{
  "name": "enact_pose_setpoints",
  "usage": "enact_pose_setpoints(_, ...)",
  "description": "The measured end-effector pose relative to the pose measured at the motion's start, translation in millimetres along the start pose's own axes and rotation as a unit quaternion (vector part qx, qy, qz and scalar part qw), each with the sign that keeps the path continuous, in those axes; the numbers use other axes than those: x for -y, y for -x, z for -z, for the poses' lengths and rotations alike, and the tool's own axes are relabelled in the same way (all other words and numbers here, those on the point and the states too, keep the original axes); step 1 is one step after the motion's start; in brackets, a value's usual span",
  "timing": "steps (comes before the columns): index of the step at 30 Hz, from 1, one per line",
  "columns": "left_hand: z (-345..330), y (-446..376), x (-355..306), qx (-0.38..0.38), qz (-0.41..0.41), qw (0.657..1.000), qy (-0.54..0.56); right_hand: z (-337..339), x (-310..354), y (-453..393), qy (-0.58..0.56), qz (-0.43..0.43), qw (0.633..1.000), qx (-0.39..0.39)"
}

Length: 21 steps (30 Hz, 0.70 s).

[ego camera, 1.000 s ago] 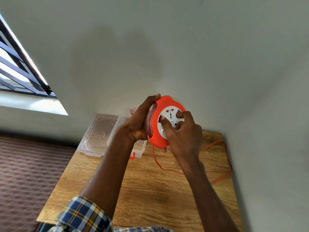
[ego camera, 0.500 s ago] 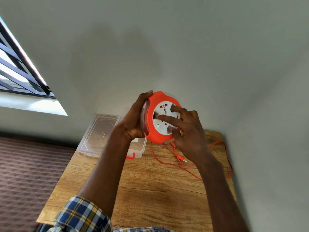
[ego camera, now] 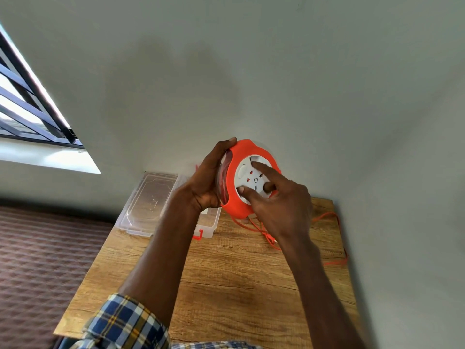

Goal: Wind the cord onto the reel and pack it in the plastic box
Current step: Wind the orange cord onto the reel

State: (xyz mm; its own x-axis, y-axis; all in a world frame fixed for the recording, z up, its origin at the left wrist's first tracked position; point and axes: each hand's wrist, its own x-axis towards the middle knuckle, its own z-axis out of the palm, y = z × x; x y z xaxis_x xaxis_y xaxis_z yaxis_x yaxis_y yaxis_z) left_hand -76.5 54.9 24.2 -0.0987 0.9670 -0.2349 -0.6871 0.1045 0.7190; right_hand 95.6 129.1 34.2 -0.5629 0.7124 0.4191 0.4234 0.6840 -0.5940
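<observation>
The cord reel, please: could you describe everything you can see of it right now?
The cord reel is a round orange plastic housing with a white socket face carrying red-shuttered outlets. It is held up above the wooden table, on edge, its face turned toward the camera. The left hand grips its rim and back; the right hand lays fingertips on the white face. Wound cord shows at the left edge through a clearish side, and loose orange cord trails from the bottom onto the table.
</observation>
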Motion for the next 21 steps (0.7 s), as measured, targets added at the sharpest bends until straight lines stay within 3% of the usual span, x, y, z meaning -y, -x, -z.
enact_pose_setpoints(7,-6.1,-1.2,4.9,-0.004,0.011,1.000,-0.008,-13.5,17.1,3.1,-0.005,-0.135,0.990,-0.037)
enact_pose_setpoints(14,-8.2,0.3,2.4,-0.005,-0.007,1.000,-0.003,2.9,3.6,-1.0,0.041,-0.002,0.997,-0.060)
enact_pose_setpoints(21,-0.8,2.7,-2.1,-0.012,-0.005,1.000,-0.001,6.7,-24.5,-5.2,0.005,0.133,0.988,0.073)
